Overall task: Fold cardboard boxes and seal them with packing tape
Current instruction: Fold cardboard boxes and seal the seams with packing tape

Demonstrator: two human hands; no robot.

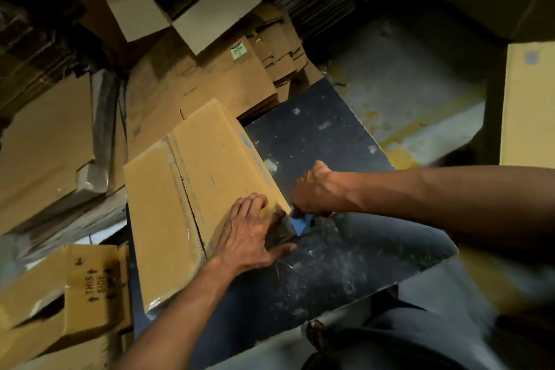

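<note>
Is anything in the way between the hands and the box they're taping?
No. The left hand already presses flat on the cardboard box, and the right hand grips a blue tool right at its corner.

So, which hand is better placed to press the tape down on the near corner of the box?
Left hand: it lies flat on that corner of the box; the right hand grips the blue tool.

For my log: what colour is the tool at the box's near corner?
Blue, seen in the head view, beside the right hand.
</note>
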